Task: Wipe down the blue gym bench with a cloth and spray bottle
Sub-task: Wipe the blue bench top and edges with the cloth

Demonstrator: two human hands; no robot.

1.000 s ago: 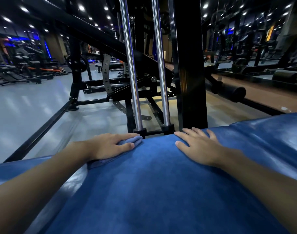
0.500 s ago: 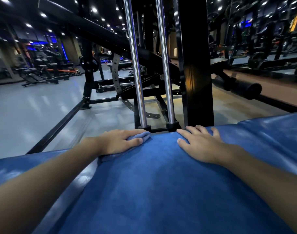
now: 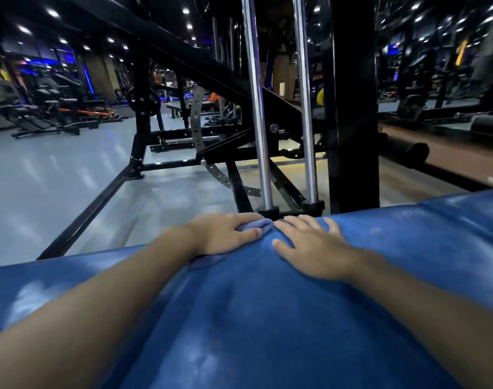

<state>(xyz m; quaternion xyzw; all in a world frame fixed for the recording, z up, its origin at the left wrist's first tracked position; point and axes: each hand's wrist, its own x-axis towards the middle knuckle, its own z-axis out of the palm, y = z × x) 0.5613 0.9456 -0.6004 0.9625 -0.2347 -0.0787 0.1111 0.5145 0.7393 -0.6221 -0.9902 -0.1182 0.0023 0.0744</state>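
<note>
The blue padded gym bench (image 3: pixel 267 318) fills the lower half of the head view. My left hand (image 3: pixel 225 233) lies on a blue-grey cloth (image 3: pixel 256 226) at the bench's far edge, fingers and thumb curled over the bunched cloth and pressing it to the pad. More of that cloth shows under my wrist. My right hand (image 3: pixel 310 245) rests flat on the pad just right of the cloth, fingers spread, fingertips almost touching it. No spray bottle is in view.
Right beyond the bench edge stand two chrome guide rods (image 3: pixel 258 108) and a thick black upright post (image 3: pixel 352 108). A black machine frame (image 3: pixel 183 164) crosses the grey floor (image 3: pixel 57 178) behind. A black roller pad (image 3: pixel 405 151) sits at the right.
My left hand has slid the cloth rightward along the far edge, closing the gap to my right hand. The right hand stays flat on the pad.
</note>
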